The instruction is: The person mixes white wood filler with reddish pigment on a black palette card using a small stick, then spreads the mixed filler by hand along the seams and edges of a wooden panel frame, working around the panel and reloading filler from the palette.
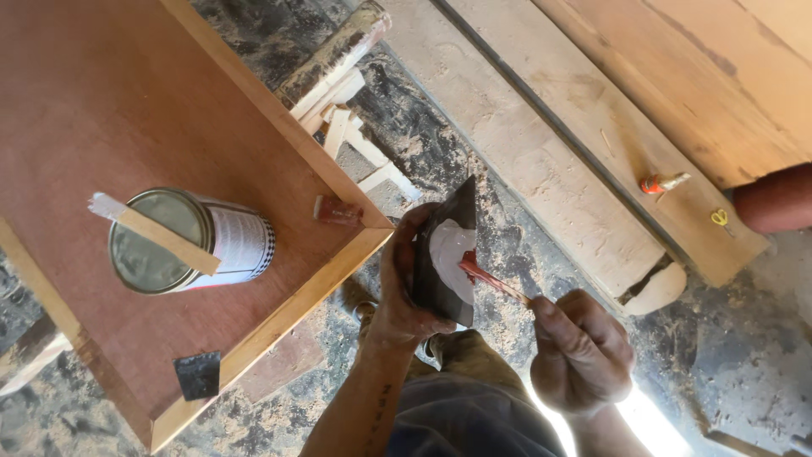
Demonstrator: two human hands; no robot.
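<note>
Black, flat and stiff, the small plate [441,254] sits tilted in the left hand [404,292], fingers wrapped round its lower edge, thumb along the side. A blob of white paste [448,251] covers its middle. The right hand [579,351] is closed round a thin reddish stick [495,282], tip pressed into the paste w/ a red smear there. Both hands hang just off the front corner of the brown board [101,110], above a sawdust floor [524,245].

On the board, approx. mid-left, a tin [190,241] lies on its side, lid end up toward the viewer, w/ a flat wooden stirrer [152,230] resting across the rim. A small reddish block [337,211] sits near the right edge. A black square scrap [197,375] lies at the near edge. Pale planks [541,161] run along the floor beyond; a small orange tool [661,183] rests on one.
</note>
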